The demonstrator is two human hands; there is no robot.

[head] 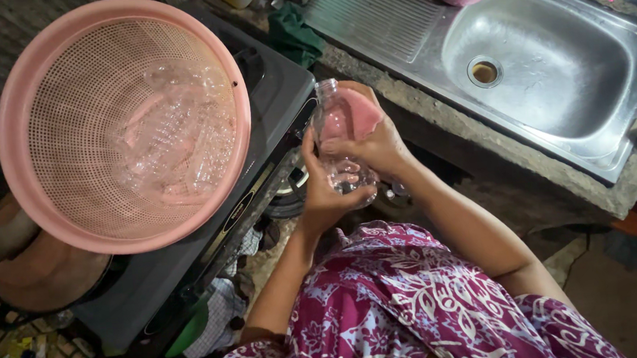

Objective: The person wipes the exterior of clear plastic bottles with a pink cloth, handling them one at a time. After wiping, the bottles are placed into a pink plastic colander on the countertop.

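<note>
Clear plastic bottle (339, 136) held between stove edge and sink (552, 70), left hand (323, 194) clasping its base, right hand (376, 140) wrapped around it pressing pink cloth (365, 111), pink colander (121, 126) on stove (274, 91).

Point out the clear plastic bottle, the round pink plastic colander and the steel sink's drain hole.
Clear plastic bottle (333, 117): head view, on its upper body.
Round pink plastic colander (19, 104): head view, on its left rim.
Steel sink's drain hole (484, 72): head view, on the hole's centre.

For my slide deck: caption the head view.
Both hands wipe a clear plastic bottle with a pink cloth beside a steel sink.
</note>
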